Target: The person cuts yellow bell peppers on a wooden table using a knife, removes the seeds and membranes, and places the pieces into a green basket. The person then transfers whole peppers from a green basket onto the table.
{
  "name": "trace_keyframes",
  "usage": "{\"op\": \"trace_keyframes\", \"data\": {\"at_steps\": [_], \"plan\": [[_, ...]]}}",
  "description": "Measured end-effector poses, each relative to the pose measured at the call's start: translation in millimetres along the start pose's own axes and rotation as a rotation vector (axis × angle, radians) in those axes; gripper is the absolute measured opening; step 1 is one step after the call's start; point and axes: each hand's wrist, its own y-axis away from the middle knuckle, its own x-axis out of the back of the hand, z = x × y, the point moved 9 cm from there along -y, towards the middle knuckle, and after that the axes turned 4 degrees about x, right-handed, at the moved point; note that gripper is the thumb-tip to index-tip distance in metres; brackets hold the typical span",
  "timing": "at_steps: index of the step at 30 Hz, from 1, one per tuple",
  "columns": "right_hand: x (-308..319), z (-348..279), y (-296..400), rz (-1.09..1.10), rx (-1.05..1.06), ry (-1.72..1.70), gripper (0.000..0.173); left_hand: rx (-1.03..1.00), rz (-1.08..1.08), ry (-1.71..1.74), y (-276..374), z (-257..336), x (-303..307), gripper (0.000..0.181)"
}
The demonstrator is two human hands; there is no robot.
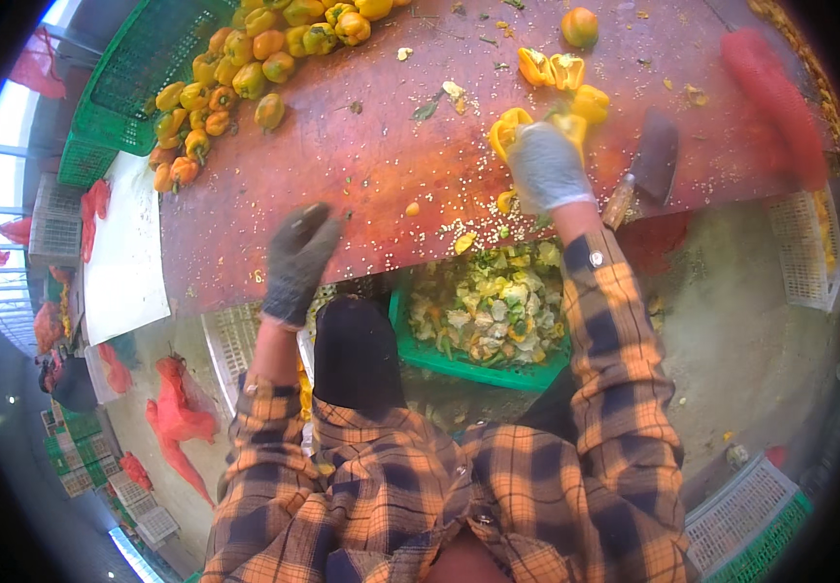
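Note:
My right hand (547, 171), in a pale glove, is closed over yellow bell pepper pieces (509, 131) on the red tabletop (376, 182); its fingertips are hidden and motion blurs the pieces. Opened yellow pepper halves (567, 71) lie just beyond it. To its right rests a cleaver (658, 157) with a wooden handle, close to the table's near edge. My left hand (299, 266), in a dark grey glove, hovers at the near edge with nothing visible in it, thumb apart from the fingers. Pale seeds are scattered between the hands.
Whole yellow-orange peppers (248, 79) are heaped at the far left beside a green crate (117, 95). A green bin (482, 375) of pepper scraps stands below the table edge. Red mesh netting (773, 95) lies at right, near a white crate (802, 255). One whole pepper (579, 28) sits far back.

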Motion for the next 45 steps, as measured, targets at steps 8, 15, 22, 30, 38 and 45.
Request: {"op": "trace_keyframes", "data": {"at_steps": [8, 15, 22, 30, 38, 45], "plan": [[55, -15, 70, 0.103, 0.044, -0.984, 0.025, 0.020, -0.712, 0.639, -6, 94, -193, 0.070], [37, -13, 86, 0.077, -0.290, -1.315, 0.019, 0.211, -0.688, 0.658, 11, 105, -220, 0.060], [82, -28, 87, 0.393, 0.037, -0.866, 0.011, 0.086, -0.396, 0.537, -23, 60, -202, 0.055], [35, -51, 97, -0.540, 0.057, -0.785, 0.017, 0.290, 0.175, -0.308, -1, -60, 96, 0.075], [30, 49, 104, -0.148, -0.242, -0.129, 0.015, 0.054, 0.058, -0.193, -12, 3, -2, 0.065], [63, 84, 118, 0.170, -0.721, -0.569, 0.022, -0.568, -0.109, -0.459, -44, 120, -298, 0.084]]}}
